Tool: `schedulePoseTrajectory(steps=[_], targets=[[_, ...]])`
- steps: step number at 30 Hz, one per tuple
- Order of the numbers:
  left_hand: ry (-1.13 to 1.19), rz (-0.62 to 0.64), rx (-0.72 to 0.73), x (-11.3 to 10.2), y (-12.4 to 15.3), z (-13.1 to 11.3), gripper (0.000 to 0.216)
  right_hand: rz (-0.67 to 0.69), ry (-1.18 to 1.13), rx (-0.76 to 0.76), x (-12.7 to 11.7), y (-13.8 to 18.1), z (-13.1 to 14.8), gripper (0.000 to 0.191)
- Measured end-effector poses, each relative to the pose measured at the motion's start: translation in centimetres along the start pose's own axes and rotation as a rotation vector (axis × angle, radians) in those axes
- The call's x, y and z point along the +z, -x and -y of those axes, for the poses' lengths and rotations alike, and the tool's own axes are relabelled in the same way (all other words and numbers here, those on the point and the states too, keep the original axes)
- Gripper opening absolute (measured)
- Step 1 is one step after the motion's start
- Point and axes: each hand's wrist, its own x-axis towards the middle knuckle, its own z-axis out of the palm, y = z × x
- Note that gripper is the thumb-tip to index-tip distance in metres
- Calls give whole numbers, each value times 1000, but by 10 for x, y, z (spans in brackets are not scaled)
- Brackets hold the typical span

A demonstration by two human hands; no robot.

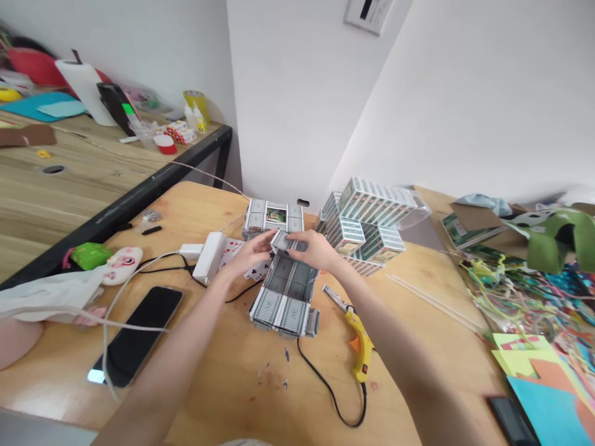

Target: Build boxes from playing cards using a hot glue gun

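Observation:
A model built from folded grey-and-white patterned playing cards (281, 308) lies in front of me, with a dark hollow in its middle. At its far end, my left hand (251, 254) and my right hand (316, 249) close from either side on a small folded-card block (281, 240). Some fingertips are hidden, and I cannot tell whether the block is fixed to the model. Just behind stands another folded-card piece (255, 217) with a picture on its front. A yellow hot glue gun (360, 344) lies right of the model, beneath my right forearm.
Stacked card boxes (376, 204) stand behind my right hand. A white power strip (209, 257), loose playing cards (230, 249) and a phone (142, 334) lie to the left, with cables around them. White sticks (434, 301) and coloured paper (548, 396) are on the right.

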Motion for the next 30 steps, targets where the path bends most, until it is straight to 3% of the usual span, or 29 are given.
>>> schedulePoseTrajectory(steps=[8, 11, 17, 25, 30], targets=[[-34, 105, -24, -13, -7, -8, 72, 20, 5, -13, 6, 0, 3, 36], [-106, 65, -5, -11, -5, -11, 66, 58, 61, -16, 4, 0, 5, 38], [-175, 13, 70, -17, -5, -26, 69, 134, 165, 51, -18, 13, 4, 72], [-189, 101, -84, -20, -7, -21, 65, -106, -373, 282, -21, 57, -2, 70], [-217, 126, -123, -19, -10, -18, 64, -229, -530, 380, -11, 71, -9, 62]])
